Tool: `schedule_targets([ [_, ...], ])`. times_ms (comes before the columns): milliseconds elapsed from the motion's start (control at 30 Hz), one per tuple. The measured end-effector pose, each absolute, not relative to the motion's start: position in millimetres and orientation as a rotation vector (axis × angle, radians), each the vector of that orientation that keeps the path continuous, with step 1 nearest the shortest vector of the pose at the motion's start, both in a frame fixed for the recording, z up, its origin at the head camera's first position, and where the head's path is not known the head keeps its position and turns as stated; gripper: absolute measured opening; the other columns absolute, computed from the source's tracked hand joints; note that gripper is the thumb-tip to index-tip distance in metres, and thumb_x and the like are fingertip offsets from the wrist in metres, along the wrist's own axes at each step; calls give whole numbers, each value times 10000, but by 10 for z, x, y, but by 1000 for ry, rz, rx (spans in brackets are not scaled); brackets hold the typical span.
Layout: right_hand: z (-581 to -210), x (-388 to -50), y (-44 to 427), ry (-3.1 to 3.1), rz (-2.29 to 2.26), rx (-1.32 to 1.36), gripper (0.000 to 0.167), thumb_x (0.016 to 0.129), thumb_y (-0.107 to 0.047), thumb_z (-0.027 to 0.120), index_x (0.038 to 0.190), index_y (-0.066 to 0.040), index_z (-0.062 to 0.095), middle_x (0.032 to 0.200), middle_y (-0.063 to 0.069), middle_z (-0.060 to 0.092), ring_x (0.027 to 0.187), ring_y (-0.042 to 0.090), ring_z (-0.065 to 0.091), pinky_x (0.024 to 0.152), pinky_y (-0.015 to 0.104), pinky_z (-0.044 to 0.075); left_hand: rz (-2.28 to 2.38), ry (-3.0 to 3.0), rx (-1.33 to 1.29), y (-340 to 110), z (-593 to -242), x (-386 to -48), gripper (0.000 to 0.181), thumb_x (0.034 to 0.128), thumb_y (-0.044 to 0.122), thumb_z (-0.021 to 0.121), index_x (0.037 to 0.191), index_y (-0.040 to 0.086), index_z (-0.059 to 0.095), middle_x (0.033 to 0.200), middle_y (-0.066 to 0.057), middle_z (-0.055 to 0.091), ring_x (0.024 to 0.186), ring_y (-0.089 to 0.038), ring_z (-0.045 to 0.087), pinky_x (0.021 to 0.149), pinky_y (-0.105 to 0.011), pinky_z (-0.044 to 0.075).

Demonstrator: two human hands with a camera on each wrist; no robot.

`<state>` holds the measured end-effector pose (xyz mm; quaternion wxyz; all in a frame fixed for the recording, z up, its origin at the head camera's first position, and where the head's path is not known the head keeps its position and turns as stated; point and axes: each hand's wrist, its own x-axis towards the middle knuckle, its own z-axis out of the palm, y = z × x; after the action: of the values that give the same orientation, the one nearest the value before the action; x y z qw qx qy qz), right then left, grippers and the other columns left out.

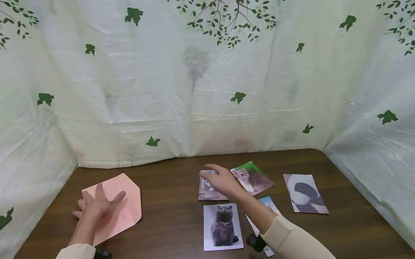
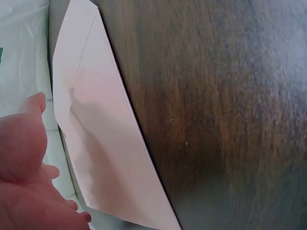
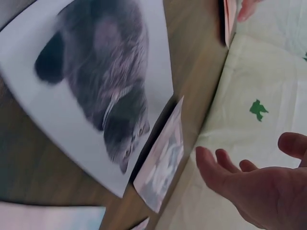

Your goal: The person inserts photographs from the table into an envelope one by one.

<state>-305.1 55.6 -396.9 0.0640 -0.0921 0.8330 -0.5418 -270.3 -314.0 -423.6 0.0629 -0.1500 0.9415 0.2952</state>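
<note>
Behind the brown bench [image 1: 171, 213] we see a pale curtain [image 1: 170, 86] printed with green leaves and branches. On the left of the bench lies a pink envelope [image 1: 129, 196], flat, with the left hand [image 1: 99, 205] over it, fingers spread; whether they press on the paper we cannot tell. The right hand [image 1: 222, 182] hangs over a small cat picture [image 1: 207, 193], its fingers loosely bent and apart, pinching nothing. Of progress we judge cautiously: five pictures lie loose on the bench, so the laying-out looks well along, but whether the envelope holds more we cannot see. Besides the one under the right hand, there is a grey cat picture [image 1: 223, 228] nearer us, a green-cornered picture [image 1: 255, 180] beyond the forearm, a narrow-looking picture [image 1: 268, 201] partly hidden by that arm, and a grey-and-white picture [image 1: 306, 193] off to the right. If the loose ones need squaring up, that part is left — they sit at differing angles. The envelope's tapered end points right, toward the pictures; its long axis seems to run front to back, slightly tilted. The grey cat picture's long axis runs front to back too — cat's head away from us.
</note>
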Motion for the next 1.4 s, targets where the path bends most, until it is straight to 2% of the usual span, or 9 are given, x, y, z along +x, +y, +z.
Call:
schedule_targets([
  [167, -3987, -3047, 476, 2271, -1835, -209, 533, 1004, -342, 572, 1443, -42, 540, 1330, 279, 615, 1173, 479, 623, 967, 540, 533, 928, 2824, -428, -3128, -4262, -2693, 1079, 961, 609, 496, 1563, -70, -89, 1488, -509, -242, 1381, -707, -174, 1045, -814, -91],
  [300, -4021, -3073, 431, 2166, -1899, -131, 526, 1012, -314, 558, 1427, 8, 534, 1210, 313, 642, 1053, 450, 666, 926, 498, 560, 978, 2821, -424, -3186, -4378, -2745, 1125, 939, 642, 503, 1561, -85, -89, 1472, -526, -240, 1365, -723, -168, 1022, -823, -70],
  [400, -4061, -3095, 399, 2074, -1912, -86, 554, 1021, -318, 539, 1459, 18, 487, 1261, 328, 617, 1062, 414, 666, 961, 492, 546, 980, 2824, -434, -3263, -4487, -2807, 1184, 905, 698, 510, 1562, -78, -96, 1469, -531, -229, 1353, -732, -162, 1017, -824, -73],
  [533, -4118, -3113, 354, 1985, -1916, -49, 575, 1030, -312, 517, 1489, 25, 435, 1347, 361, 560, 1162, 448, 631, 1003, 507, 522, 988, 2800, -446, -3290, -4516, -2832, 1217, 888, 703, 534, 1562, -72, -119, 1471, -519, -256, 1362, -715, -198, 1021, -818, -120],
  [800, -4124, -3083, 201, 1958, -1887, -27, 566, 1011, -325, 551, 1453, 21, 474, 1337, 332, 592, 1178, 451, 634, 918, 469, 572, 975, 2786, -434, -3139, -4344, -2728, 1095, 956, 533, 554, 1546, -109, -110, 1465, -531, -227, 1348, -729, -208, 1046, -804, -118],
  [967, -4136, -3059, 121, 1909, -1881, -25, 579, 1019, -341, 530, 1464, 23, 464, 1336, 329, 597, 1186, 456, 629, 943, 492, 559, 945, 2786, -458, -3099, -4321, -2730, 1020, 969, 459, 542, 1546, -112, -75, 1475, -522, -214, 1354, -720, -195, 1069, -793, -111],
  [1133, -4189, -3056, 51, 1877, -1885, -33, 582, 1017, -362, 521, 1441, 35, 483, 1332, 338, 593, 1166, 467, 634, 938, 512, 559, 914, 2808, -485, -3116, -4371, -2776, 991, 950, 435, 562, 1540, -120, -8, 1469, -531, -136, 1344, -729, -128, 1064, -797, -65],
  [1400, -4222, -3046, -4, 1863, -1861, -24, 600, 1010, -373, 540, 1444, 38, 490, 1326, 328, 599, 1158, 464, 643, 932, 504, 562, 887, 2890, -469, -3229, -4595, -2909, 942, 902, 456, 607, 1533, -47, 122, 1368, -525, 108, 1268, -740, 53, 1036, -774, 74],
])
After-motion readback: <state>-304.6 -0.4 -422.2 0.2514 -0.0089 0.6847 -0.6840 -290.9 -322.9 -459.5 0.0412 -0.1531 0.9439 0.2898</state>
